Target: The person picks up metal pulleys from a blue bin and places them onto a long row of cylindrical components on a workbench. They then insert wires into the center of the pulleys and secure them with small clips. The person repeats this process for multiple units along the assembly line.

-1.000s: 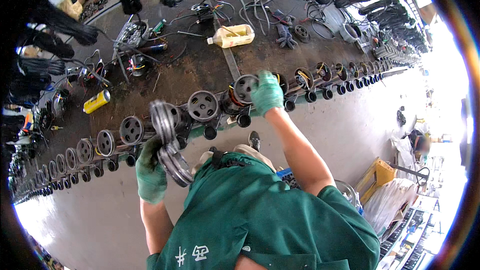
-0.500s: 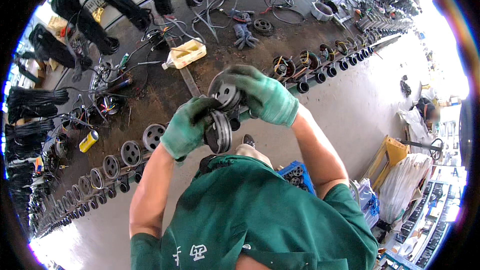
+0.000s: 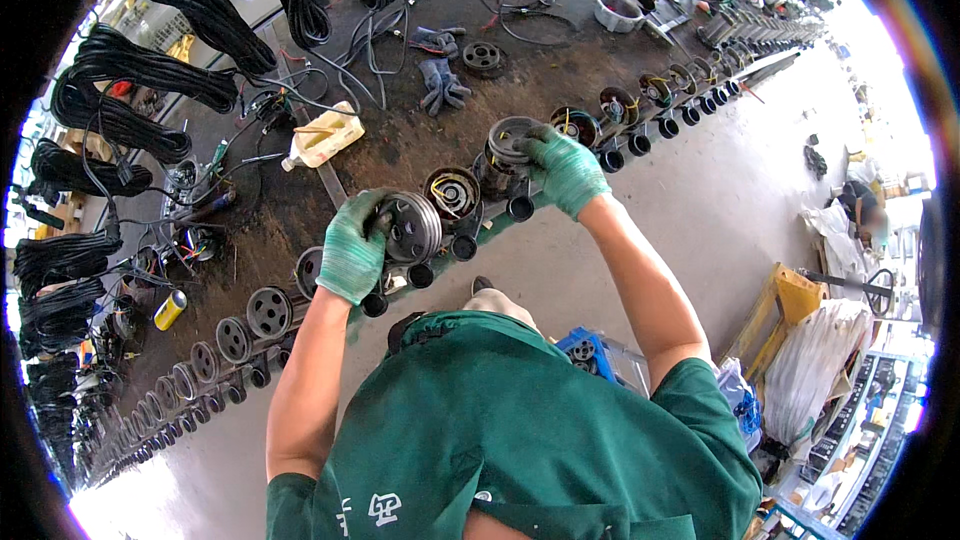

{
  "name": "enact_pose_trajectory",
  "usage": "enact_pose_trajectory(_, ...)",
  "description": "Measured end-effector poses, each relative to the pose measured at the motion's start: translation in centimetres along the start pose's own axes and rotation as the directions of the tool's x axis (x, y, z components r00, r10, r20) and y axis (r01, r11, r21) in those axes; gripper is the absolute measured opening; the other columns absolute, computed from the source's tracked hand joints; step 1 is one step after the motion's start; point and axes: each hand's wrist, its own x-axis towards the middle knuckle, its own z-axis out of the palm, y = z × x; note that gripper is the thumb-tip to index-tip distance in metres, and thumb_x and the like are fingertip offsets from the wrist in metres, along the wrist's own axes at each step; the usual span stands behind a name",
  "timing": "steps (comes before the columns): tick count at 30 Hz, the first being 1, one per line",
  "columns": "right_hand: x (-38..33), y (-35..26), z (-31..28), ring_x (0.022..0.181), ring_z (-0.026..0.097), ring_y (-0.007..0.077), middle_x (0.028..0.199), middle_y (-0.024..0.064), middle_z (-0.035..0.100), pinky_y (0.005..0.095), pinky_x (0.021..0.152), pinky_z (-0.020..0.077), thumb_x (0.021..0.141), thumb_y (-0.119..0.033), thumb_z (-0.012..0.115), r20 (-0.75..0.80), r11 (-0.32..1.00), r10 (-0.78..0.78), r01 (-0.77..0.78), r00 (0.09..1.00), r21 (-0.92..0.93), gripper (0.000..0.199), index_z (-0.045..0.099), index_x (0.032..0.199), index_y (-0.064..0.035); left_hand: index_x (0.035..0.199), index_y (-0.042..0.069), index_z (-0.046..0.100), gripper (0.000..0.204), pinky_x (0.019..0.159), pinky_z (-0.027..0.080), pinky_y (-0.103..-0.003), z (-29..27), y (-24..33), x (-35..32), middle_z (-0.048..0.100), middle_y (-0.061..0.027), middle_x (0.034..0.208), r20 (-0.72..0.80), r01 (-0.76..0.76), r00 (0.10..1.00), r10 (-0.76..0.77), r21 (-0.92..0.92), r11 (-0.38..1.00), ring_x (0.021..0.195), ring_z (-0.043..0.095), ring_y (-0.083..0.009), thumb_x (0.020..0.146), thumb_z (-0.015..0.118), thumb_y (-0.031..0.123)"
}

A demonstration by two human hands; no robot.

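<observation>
My left hand (image 3: 356, 252), in a green knit glove, is closed on the left edge of a grey round cover with holes and a ribbed rim (image 3: 412, 228). It holds this cover over the row at the table's edge. My right hand (image 3: 568, 172), gloved the same way, grips the right side of another grey round cover (image 3: 511, 139), which lies on or just above a round housing in the row. Between the two covers sits an uncovered round housing (image 3: 452, 194) with yellow wires and a coil inside. Black tube ends (image 3: 519, 208) stick out from the row toward me.
Covered housings (image 3: 234, 340) run down to the left; uncovered ones with wires (image 3: 618, 105) run to the right. On the brown table (image 3: 390, 135) lie a cut plastic bottle (image 3: 325, 135), grey gloves (image 3: 441, 85), a loose cover (image 3: 482, 56) and a yellow can (image 3: 171, 309). Black cable bundles (image 3: 150, 80) hang beyond.
My hands were close together, each with a cover. Now they are apart: the right has moved right with its cover to a housing, and the left cover has turned flatter over the row.
</observation>
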Motion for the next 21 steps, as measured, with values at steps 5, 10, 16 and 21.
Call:
enact_pose_trajectory(5, -0.2, 1.0, 2.4, 0.109, 0.067, 0.0372, 0.147, 0.0135, 0.05, 0.0464, 0.095, 0.0556, 0.088, -0.021, 0.071, 0.079, 0.992, -0.042, 0.051, 0.996, -0.118, 0.05, 0.061, 0.137, -0.0195, 0.118, 0.005, 0.071, 0.033, 0.089, 0.053, -0.044, 1.8, 1.8, 0.6, 0.065, -0.0196, 0.105, -0.06, -0.037, 0.996, 0.064, 0.371, 0.928, 0.099, 0.065, -0.0395, 0.087, 0.064, -0.001)
enact_pose_trajectory(10, -1.5, -4.6, 0.7, 0.106, 0.068, 0.0369, 0.137, 0.0142, 0.06, 0.044, 0.089, 0.0587, 0.087, -0.017, 0.067, 0.047, 1.0, -0.016, 0.016, 0.999, -0.008, 0.05, 0.061, 0.136, -0.0113, 0.12, 0.004, 0.07, 0.034, 0.092, 0.052, -0.045, 2.9, 1.3, 0.9, 0.065, -0.0203, 0.109, -0.07, 0.051, 0.997, -0.018, 0.512, 0.857, 0.105, 0.063, -0.0403, 0.087, 0.064, 0.001)
enact_pose_trajectory(16, -2.0, -9.0, 5.1, 0.098, 0.066, 0.0324, 0.115, 0.0113, 0.065, 0.0424, 0.08, 0.0582, 0.077, -0.012, 0.074, 0.155, 0.898, -0.44, 0.433, 0.884, 0.081, 0.037, 0.071, 0.114, -0.0117, 0.118, 0.001, 0.07, 0.03, 0.092, 0.052, -0.046, 4.1, 0.1, 1.7, 0.065, -0.0209, 0.109, -0.07, 0.023, 0.997, 0.018, 0.55, 0.835, 0.104, 0.063, -0.0417, 0.089, 0.066, 0.007)
enact_pose_trajectory(21, -1.8, -8.3, 3.7, 0.099, 0.063, 0.0327, 0.119, 0.0105, 0.065, 0.0422, 0.086, 0.0542, 0.076, -0.007, 0.07, 0.014, 0.894, -0.437, 0.433, 0.899, 0.114, 0.029, 0.071, 0.105, -0.0096, 0.118, 0.001, 0.069, 0.03, 0.091, 0.051, -0.047, 2.7, -0.8, 1.2, 0.064, -0.0223, 0.109, 0.054, -0.031, 0.999, 0.007, 0.466, 0.884, 0.104, 0.062, -0.0428, 0.09, 0.069, 0.01)
